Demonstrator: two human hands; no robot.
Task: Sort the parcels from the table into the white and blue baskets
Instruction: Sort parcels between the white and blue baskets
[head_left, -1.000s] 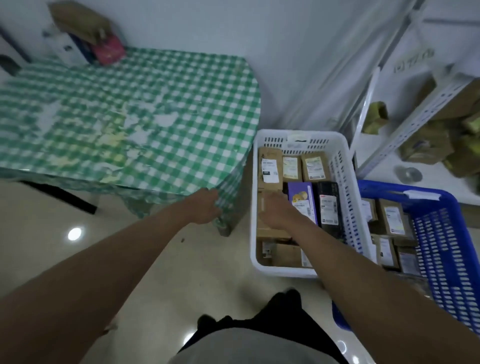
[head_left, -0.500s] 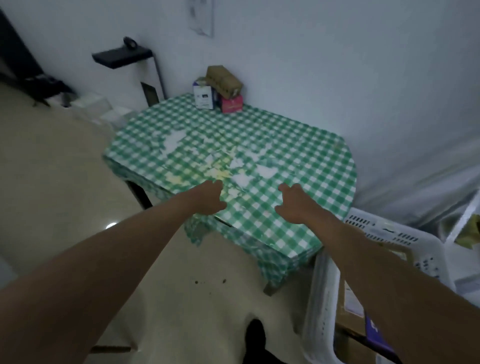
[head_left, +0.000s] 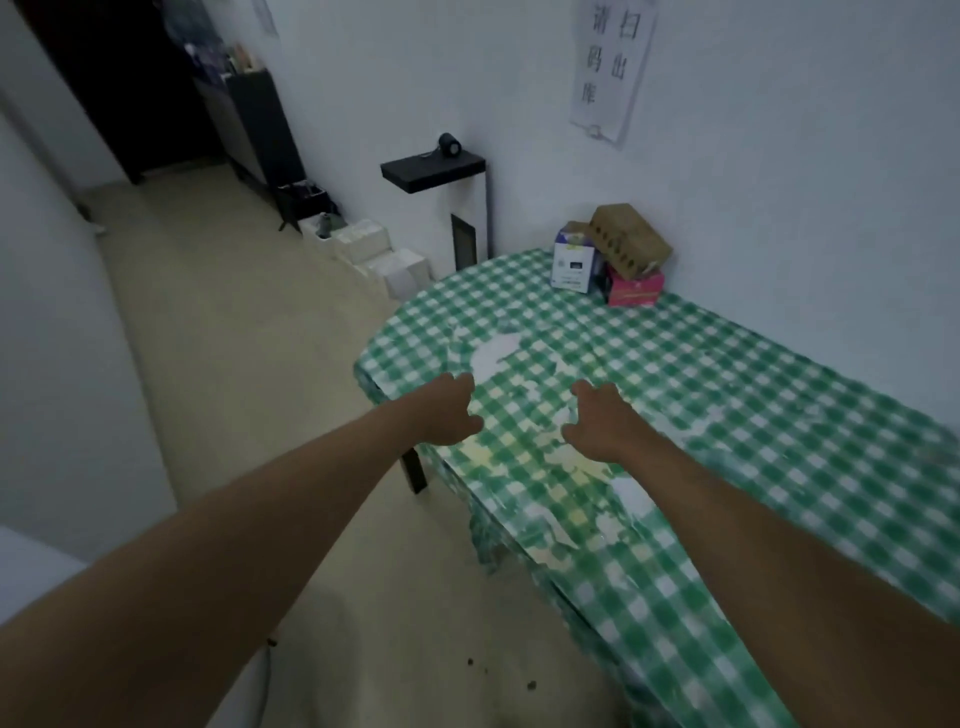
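While both hands (head_left: 524, 413) hover open, the brown parcel (head_left: 631, 241) lies tilted, long axis down-right

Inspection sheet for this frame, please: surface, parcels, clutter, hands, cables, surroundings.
Surface: table under a worn green-checked cloth with peeled white patches.
Job's things: three parcels at the far corner by the wall: white box, pink box, brown box tilted on top. Baskets not in view.
Clutter: nothing seen.
Hands: left hand and right hand over the near table, fingers spread, holding nothing.
Cables: nothing seen.
Surroundings: wall notice, black shelf, dark cabinet.
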